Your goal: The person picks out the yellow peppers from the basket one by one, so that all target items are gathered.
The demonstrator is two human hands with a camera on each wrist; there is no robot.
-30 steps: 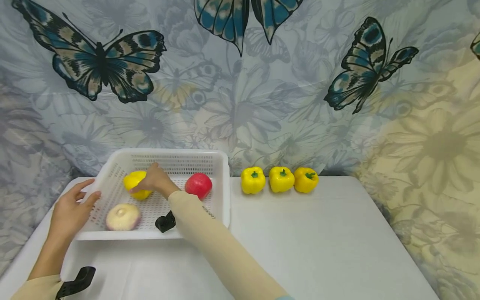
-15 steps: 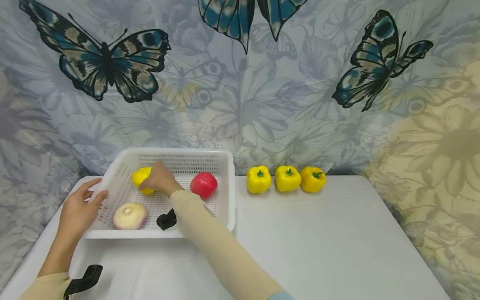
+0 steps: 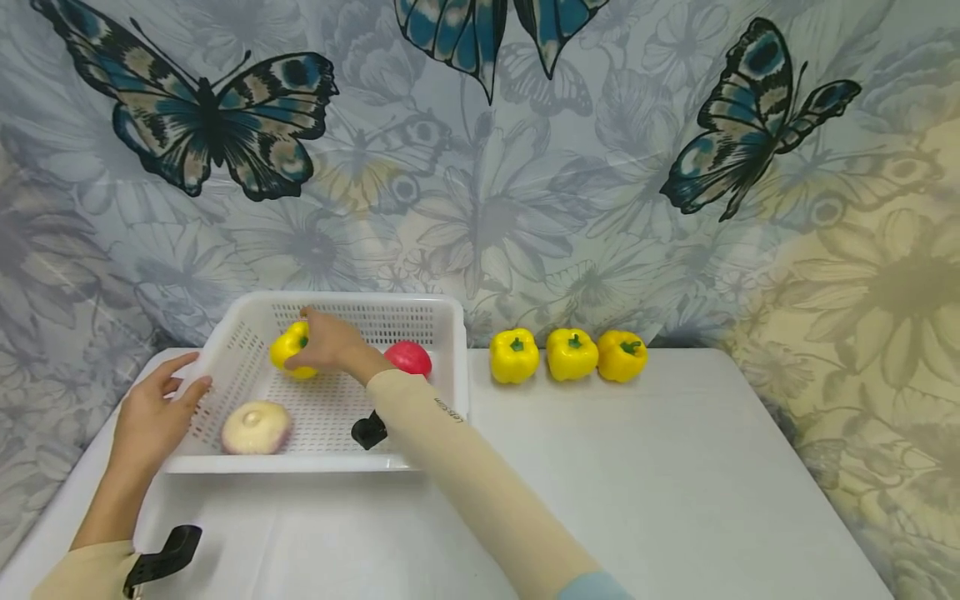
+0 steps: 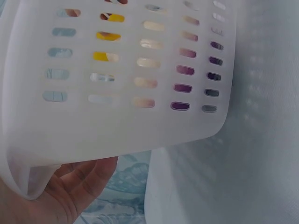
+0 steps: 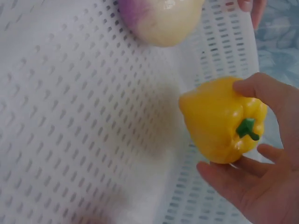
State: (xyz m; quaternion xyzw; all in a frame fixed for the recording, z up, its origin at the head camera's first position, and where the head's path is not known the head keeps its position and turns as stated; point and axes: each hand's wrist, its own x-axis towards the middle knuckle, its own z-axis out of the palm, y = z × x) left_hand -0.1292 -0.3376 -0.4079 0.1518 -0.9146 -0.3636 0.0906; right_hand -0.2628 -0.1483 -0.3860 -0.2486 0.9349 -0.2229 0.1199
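My right hand (image 3: 327, 340) holds a yellow bell pepper (image 5: 219, 121) at the back left inside a white perforated basket (image 3: 300, 463). In the right wrist view, the thumb is on one side of the pepper and the fingers are on the other; its green stem points toward the palm. My left hand (image 3: 152, 417) grips the basket's left rim, its thumb over the edge and its fingers (image 4: 96, 175) along the outside. Near the basket's front left lies a cream, purple-sided turnip-like vegetable (image 3: 257, 427). The right sleeve partly hides a round red fruit or vegetable (image 3: 408, 356).
Three more yellow bell peppers (image 3: 572, 354) stand in a row right of the basket, toward the back of the white table (image 3: 675, 467). A butterfly-print cloth (image 3: 480, 208) hangs behind the table. A black strap mount (image 3: 171, 554) is on the left wrist, with another (image 3: 369, 430) on the right.
The right hand has shifted slightly right and toward the back, and more of the pepper shows. The sleeve now covers part of the red item. The left hand stays at the rim.
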